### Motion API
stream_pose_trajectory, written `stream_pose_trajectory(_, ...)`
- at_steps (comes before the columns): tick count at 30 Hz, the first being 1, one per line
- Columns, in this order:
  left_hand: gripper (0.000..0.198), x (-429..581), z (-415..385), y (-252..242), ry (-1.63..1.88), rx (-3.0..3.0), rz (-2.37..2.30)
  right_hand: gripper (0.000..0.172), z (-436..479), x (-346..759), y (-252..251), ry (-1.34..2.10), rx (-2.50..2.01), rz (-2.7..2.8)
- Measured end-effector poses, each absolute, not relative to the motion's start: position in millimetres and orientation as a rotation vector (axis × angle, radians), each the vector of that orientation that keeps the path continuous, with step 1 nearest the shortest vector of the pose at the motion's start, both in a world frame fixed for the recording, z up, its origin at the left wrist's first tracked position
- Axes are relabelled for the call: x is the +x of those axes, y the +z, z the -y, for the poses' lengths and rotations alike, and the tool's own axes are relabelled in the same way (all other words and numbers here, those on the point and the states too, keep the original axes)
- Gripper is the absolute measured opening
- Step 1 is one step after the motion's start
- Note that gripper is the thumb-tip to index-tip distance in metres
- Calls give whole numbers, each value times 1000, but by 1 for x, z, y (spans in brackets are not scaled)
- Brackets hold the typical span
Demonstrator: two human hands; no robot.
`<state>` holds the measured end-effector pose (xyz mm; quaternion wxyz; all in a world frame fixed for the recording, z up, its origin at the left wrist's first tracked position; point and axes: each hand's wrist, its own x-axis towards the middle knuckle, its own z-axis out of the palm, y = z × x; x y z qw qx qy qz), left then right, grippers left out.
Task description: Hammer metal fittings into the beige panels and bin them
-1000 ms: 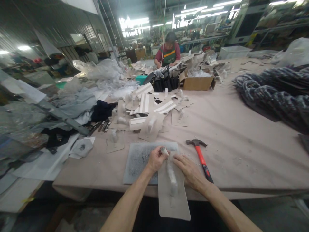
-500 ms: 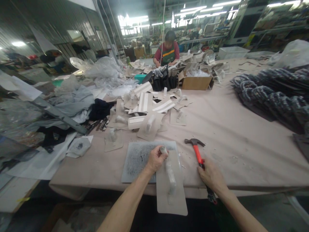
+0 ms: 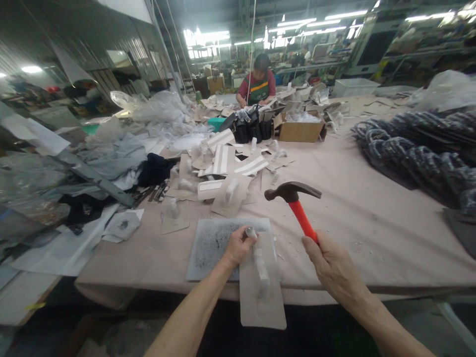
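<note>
My left hand [image 3: 240, 246] pinches the top end of a plastic-wrapped strap [image 3: 261, 270], close to a small round piece there. The strap is fixed to a beige flat panel [image 3: 266, 312], which hangs partly over the table's front edge. Under the panel's upper part lies a grey slab [image 3: 208, 248] with dark scuff marks. My right hand [image 3: 330, 258] is closed round the red handle of a claw hammer [image 3: 303, 218]. The hammer's dark head is raised above the table, right of the slab and apart from the panel.
Beyond the slab is a pile of similar beige panels [image 3: 223, 158]. Black bags [image 3: 253, 126] and a cardboard box [image 3: 300, 131] stand farther back, where a person [image 3: 259, 84] works. Wrapped dark pieces [image 3: 416, 153] are stacked at right; plastic and cloth [image 3: 107, 153] lie at left.
My right hand has lifted the hammer up from near the tabletop, and its head now appears larger. My left hand keeps its hold on the strap end almost unmoved.
</note>
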<state>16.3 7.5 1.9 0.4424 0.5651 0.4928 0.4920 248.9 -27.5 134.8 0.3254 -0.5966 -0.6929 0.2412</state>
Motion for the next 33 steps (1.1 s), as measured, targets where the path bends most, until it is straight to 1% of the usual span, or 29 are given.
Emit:
stream_pose_trajectory(2, 13, 17, -10, 1, 1228, 1323, -1209, 37, 32, 247, 142, 582, -1540, 1886)
stream_pose_trajectory(9, 12, 17, -9, 1, 1239, 1380, -1195, 37, 41, 248, 140, 673, -1622, 1914)
stream_pose_trajectory(11, 12, 17, -7, 3, 1226, 1464, -1222, 37, 45, 248, 148, 599, -1597, 1936)
stream_pose_trajectory(14, 13, 17, -4, 6, 1194, 1553, -1251, 36, 49, 245, 155, 399, -1532, 1983)
stream_pose_trajectory(17, 14, 18, -2, 4, 1187, 1591, -1254, 37, 50, 242, 141, 240, -1507, 2108)
stream_pose_trajectory(20, 10, 18, -3, -1, 1174, 1600, -1270, 35, 45, 244, 120, 164, -1541, 2326)
stream_pose_trajectory(23, 8, 18, -4, -6, 1151, 1634, -1293, 31, 37, 247, 125, 92, -1508, 2454)
stream_pose_trajectory(25, 9, 18, -4, -5, 1154, 1666, -1282, 31, 35, 247, 145, -26, -1433, 2374)
stream_pose_trajectory(27, 11, 18, -4, -3, 1153, 1678, -1264, 31, 35, 243, 164, -137, -1358, 2182)
stream_pose_trajectory(29, 11, 18, -4, 0, 1143, 1683, -1265, 31, 38, 240, 169, -190, -1297, 2033)
stream_pose_trajectory(31, 10, 18, -4, 1, 1128, 1699, -1283, 31, 41, 240, 156, -190, -1261, 2088)
stream_pose_trajectory(33, 11, 18, -4, 1, 1127, 1714, -1297, 32, 44, 245, 134, -154, -1280, 2273)
